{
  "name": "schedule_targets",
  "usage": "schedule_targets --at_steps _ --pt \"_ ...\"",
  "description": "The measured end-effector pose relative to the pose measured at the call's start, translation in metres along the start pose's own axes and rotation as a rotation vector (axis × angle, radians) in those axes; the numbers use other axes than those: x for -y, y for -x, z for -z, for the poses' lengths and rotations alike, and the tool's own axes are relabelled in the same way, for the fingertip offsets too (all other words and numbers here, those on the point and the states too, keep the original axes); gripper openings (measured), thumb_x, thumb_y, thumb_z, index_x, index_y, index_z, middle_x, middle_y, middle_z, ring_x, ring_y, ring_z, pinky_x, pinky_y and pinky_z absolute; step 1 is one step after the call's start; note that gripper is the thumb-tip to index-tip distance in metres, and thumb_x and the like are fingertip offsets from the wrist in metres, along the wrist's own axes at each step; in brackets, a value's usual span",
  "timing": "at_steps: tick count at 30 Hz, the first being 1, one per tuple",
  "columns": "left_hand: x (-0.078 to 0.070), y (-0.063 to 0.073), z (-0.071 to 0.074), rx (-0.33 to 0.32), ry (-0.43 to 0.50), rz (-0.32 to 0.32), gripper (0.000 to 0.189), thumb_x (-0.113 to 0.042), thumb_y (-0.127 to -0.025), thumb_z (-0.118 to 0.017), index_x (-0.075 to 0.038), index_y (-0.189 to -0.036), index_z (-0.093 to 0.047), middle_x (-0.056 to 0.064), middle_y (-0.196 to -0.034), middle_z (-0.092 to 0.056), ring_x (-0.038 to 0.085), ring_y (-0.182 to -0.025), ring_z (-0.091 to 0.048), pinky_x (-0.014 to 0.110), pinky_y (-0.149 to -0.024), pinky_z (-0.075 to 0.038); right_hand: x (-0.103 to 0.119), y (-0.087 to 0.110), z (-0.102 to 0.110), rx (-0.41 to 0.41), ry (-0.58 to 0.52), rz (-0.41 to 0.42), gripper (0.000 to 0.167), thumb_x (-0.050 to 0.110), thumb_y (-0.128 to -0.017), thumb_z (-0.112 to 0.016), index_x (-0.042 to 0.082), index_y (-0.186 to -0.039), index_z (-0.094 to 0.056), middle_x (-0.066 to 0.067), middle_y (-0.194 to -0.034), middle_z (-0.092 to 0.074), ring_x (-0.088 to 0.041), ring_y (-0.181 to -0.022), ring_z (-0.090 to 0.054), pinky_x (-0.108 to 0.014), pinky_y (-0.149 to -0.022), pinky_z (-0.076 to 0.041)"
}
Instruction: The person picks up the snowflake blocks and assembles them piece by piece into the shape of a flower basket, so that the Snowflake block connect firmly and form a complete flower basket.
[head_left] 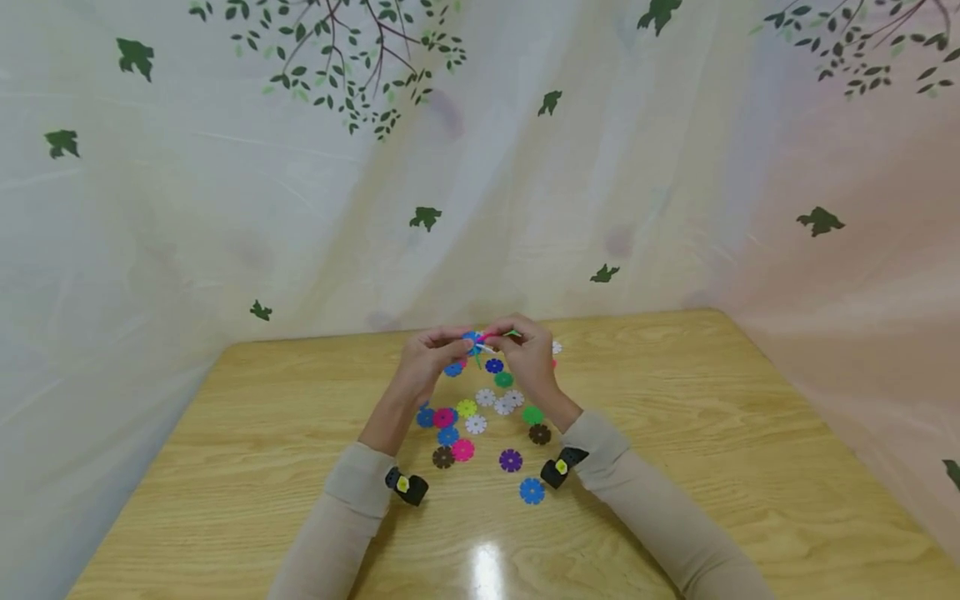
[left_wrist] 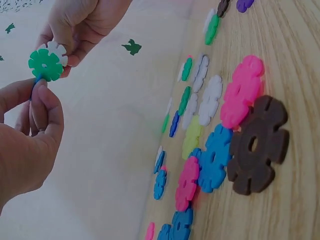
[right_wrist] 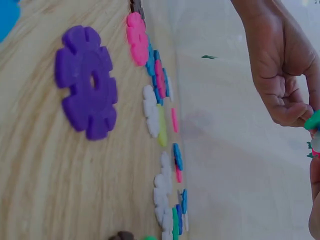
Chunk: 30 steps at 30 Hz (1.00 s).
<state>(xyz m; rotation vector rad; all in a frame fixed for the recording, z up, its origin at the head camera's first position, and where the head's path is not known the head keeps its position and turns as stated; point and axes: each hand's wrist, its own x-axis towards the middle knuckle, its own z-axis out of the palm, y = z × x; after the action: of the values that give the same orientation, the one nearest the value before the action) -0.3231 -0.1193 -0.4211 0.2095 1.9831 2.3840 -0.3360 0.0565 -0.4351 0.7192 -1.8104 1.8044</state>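
Observation:
Both hands are raised above the far part of the table, close together at a small cluster of joined snowflake discs. My left hand (head_left: 427, 360) pinches a blue snowflake disc (head_left: 470, 340) of this cluster between thumb and fingertips. On its other side my right hand (head_left: 529, 357) grips the cluster, where pink, white and green edges show. In the left wrist view a green disc (left_wrist: 44, 65) faces the camera, with a white disc (left_wrist: 58, 50) behind it by the right fingers. How the discs slot together is largely hidden by the fingers.
Many loose discs lie flat below the hands on the wooden table (head_left: 285, 417). Among them are a purple disc (head_left: 511, 460), a brown disc (head_left: 443, 457), a yellow disc (head_left: 467, 408) and a light blue disc (head_left: 532, 491) nearest me. A leaf-printed curtain (head_left: 510, 208) hangs behind.

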Motion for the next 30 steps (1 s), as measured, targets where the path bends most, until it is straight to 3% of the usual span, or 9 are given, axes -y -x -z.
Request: schedule_targets --at_steps 4,6,9,13,18,22,26,30 --pt "-0.002 -0.001 -0.001 -0.024 -0.039 -0.008 0.022 -0.006 -0.095 -0.070 0.004 -0.115 -0.072 -0.007 -0.087 -0.072 0.009 -0.078 -0.068 0.021 -0.074 -0.057 0.000 -0.001 0.005 0.061 0.054 -0.035 0.005 0.000 -0.090 -0.075 -0.004 -0.091 -0.074 -0.021 -0.087 -0.069 -0.018 -0.071 -0.067 -0.028 -0.065 -0.059" --pt "-0.002 -0.001 -0.003 -0.037 -0.026 0.002 0.029 -0.009 -0.097 -0.069 0.006 -0.121 -0.068 -0.007 -0.092 -0.071 0.009 -0.085 -0.067 0.021 -0.081 -0.058 0.002 -0.003 0.008 0.085 0.092 -0.043 0.007 0.003 -0.090 -0.075 -0.003 -0.095 -0.075 -0.019 -0.090 -0.071 -0.018 -0.076 -0.067 -0.028 -0.068 -0.060" --pt "-0.002 -0.002 -0.005 -0.041 0.016 0.042 0.026 -0.017 -0.099 -0.067 0.002 -0.118 -0.068 -0.006 -0.099 -0.070 0.013 -0.099 -0.067 0.031 -0.098 -0.056 0.004 -0.005 0.009 0.077 0.140 -0.028 0.008 0.003 -0.089 -0.077 -0.001 -0.097 -0.076 -0.018 -0.093 -0.073 -0.010 -0.083 -0.066 -0.023 -0.072 -0.058" --pt "-0.001 -0.001 -0.006 -0.014 0.060 0.094 0.018 -0.021 -0.102 -0.064 -0.004 -0.108 -0.067 -0.004 -0.100 -0.067 0.019 -0.104 -0.066 0.048 -0.111 -0.048 0.001 -0.003 0.007 0.062 0.169 0.003 0.010 0.004 -0.089 -0.078 -0.001 -0.097 -0.076 -0.018 -0.094 -0.073 -0.016 -0.086 -0.068 -0.024 -0.073 -0.058" --pt "-0.002 0.001 -0.006 -0.023 0.055 0.102 0.011 -0.015 -0.102 -0.061 -0.006 -0.108 -0.063 -0.003 -0.097 -0.067 0.012 -0.095 -0.068 0.040 -0.105 -0.054 0.002 0.000 0.005 0.123 0.185 0.017 0.010 0.004 -0.089 -0.078 0.000 -0.098 -0.076 -0.018 -0.096 -0.072 -0.030 -0.089 -0.068 -0.028 -0.071 -0.059" --pt "-0.003 0.000 -0.003 -0.060 0.025 0.076 0.008 -0.014 -0.102 -0.060 -0.007 -0.107 -0.062 -0.004 -0.096 -0.065 0.010 -0.091 -0.065 0.033 -0.094 -0.057 0.010 -0.002 0.011 0.260 0.245 -0.022 0.021 0.006 -0.089 -0.078 0.002 -0.109 -0.074 -0.016 -0.102 -0.073 -0.030 -0.093 -0.069 -0.028 -0.074 -0.059" --pt "-0.005 -0.002 0.002 -0.107 -0.002 0.058 0.006 -0.016 -0.101 -0.058 -0.011 -0.105 -0.061 -0.004 -0.091 -0.063 0.016 -0.091 -0.062 0.040 -0.093 -0.053 0.015 -0.006 0.027 0.461 0.327 -0.100 0.029 0.009 -0.090 -0.077 0.006 -0.119 -0.071 -0.014 -0.102 -0.074 -0.026 -0.094 -0.070 -0.030 -0.075 -0.059" --pt "-0.007 -0.002 0.007 -0.133 -0.037 0.068 0.007 -0.018 -0.101 -0.056 -0.014 -0.103 -0.061 -0.004 -0.091 -0.059 0.023 -0.094 -0.058 0.045 -0.094 -0.050 0.017 -0.005 0.050 0.684 0.382 -0.149 0.029 0.008 -0.090 -0.078 0.006 -0.118 -0.071 -0.016 -0.101 -0.074 -0.019 -0.091 -0.068 -0.034 -0.073 -0.059"
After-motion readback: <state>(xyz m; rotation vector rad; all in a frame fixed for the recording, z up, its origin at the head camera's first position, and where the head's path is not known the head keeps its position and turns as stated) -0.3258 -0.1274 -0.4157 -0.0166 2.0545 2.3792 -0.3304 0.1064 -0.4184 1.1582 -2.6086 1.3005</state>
